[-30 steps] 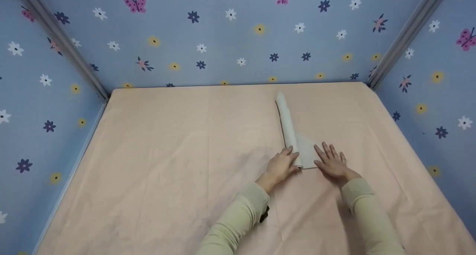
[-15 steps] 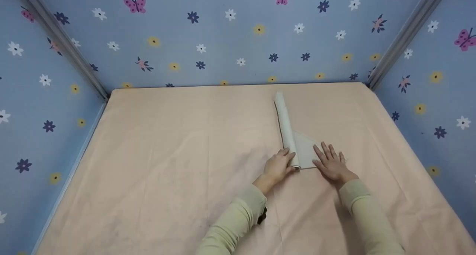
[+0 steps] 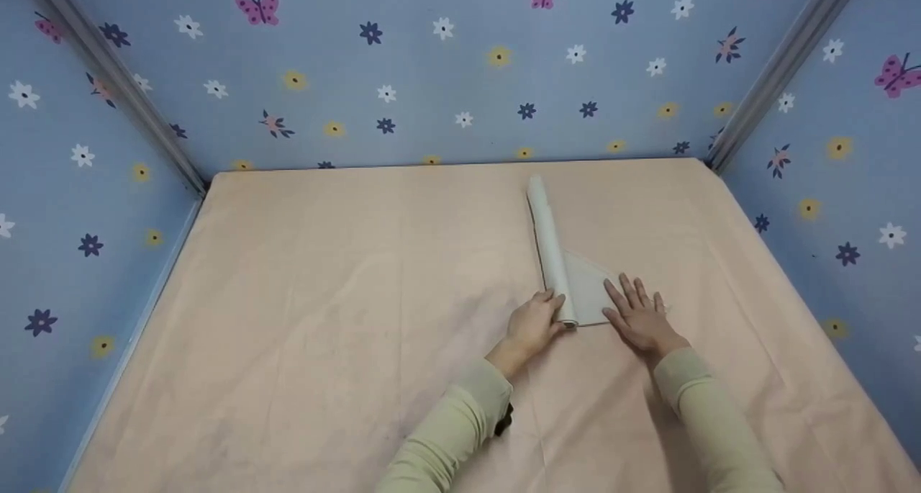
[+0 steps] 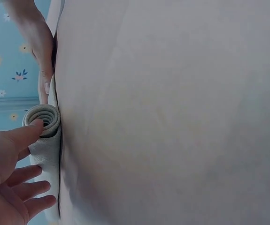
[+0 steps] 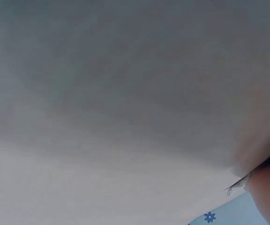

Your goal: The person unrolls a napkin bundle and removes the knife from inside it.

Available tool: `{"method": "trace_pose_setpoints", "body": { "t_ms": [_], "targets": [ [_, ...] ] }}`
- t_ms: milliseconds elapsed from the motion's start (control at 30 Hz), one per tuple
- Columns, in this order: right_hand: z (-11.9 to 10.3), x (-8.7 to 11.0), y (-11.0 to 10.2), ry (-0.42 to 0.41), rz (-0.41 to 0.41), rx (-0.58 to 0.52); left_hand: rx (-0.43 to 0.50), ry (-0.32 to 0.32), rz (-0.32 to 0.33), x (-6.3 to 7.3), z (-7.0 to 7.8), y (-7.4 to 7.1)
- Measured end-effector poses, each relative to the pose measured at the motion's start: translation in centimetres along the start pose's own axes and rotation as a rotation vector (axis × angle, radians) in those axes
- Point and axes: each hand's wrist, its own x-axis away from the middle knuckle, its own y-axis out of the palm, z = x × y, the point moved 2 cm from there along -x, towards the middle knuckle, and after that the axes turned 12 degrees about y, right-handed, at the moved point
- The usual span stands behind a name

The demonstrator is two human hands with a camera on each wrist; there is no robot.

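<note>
Mat lies right of centre on the table, its rolled part ending just short of the far edge. Left hand holds the roll's near end; right hand, fingers spread, rests at the flat part's right edge. Widest room stretches leftward.

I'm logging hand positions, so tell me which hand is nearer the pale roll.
Left. The left hand touches the pale roll at its near end; the right hand rests to its right, apart from it, at the flat unrolled part.
</note>
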Motion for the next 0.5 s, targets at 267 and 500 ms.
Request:
{"method": "trace_pose_setpoints", "body": {
  "t_ms": [267, 500],
  "targets": [
    [0.02, 0.09, 0.18, -0.002, -0.003, -0.003, -0.038, -0.006, 0.0, 0.21, -0.04, 0.03],
    [-0.02, 0.22, 0.22, -0.017, 0.033, -0.003, -0.079, -0.014, -0.041, 0.08, 0.17, -0.2]
  ]
}}
